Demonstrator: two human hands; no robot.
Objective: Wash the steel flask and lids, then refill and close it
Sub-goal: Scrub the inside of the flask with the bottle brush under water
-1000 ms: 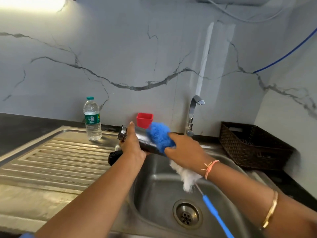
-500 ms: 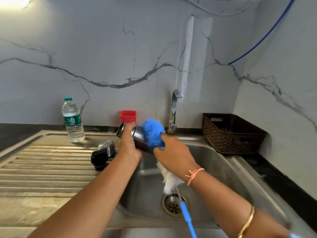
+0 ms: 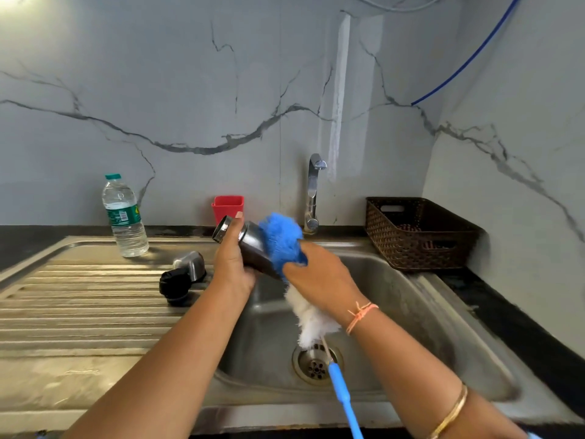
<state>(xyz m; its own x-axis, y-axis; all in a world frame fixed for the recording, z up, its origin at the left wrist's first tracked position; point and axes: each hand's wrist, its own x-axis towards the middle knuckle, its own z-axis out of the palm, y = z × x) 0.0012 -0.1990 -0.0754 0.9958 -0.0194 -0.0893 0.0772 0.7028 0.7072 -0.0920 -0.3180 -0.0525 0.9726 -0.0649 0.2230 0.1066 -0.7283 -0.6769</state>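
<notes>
From the head view, the steel flask (image 3: 250, 247) is held tilted above the left rear corner of the sink (image 3: 411, 312), its open mouth pointing up and left. The left hand (image 3: 232, 264) grips it just below the neck; the right hand (image 3: 319, 277) clasps the blue bristles of the brush (image 3: 280, 240) around the flask's body, while the white bristles and blue handle hang down over the drain (image 3: 316, 362). The steel lid (image 3: 191, 264) and black stopper (image 3: 175, 285) lie touching on the drainboard (image 3: 79, 305), apparently not yet washed.

The outside scrub would probably go best with the left hand turning the flask while the right slides the bristles along its length; a firm hold at the neck matters, since wet steel may slip; keeping it over the basin contains drips.
</notes>
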